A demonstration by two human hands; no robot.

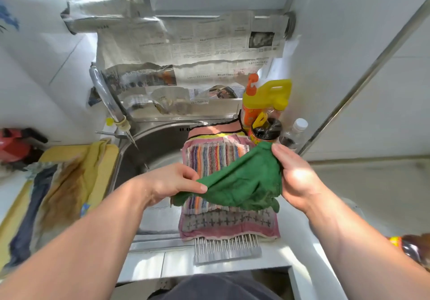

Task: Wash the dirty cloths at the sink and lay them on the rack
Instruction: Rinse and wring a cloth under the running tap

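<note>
A green cloth (242,183) hangs stretched between my two hands above the rack. My left hand (172,183) pinches its near left corner and my right hand (295,178) grips its right edge. Under it a striped multicolour cloth (209,158) and a pink patterned cloth (228,225) lie spread over the metal roll-up rack (228,248), which spans the right side of the steel sink (158,151). A peach cloth with black trim (221,127) lies at the rack's far end. Water runs thinly from the faucet (109,99).
On a yellow board (104,160) left of the sink lie a stained yellow-brown cloth (65,192) and a dark blue cloth (28,225). A yellow detergent jug (267,99), a black-lidded jar (265,132) and a clear bottle (293,134) stand at the back right. Newspaper covers the back wall.
</note>
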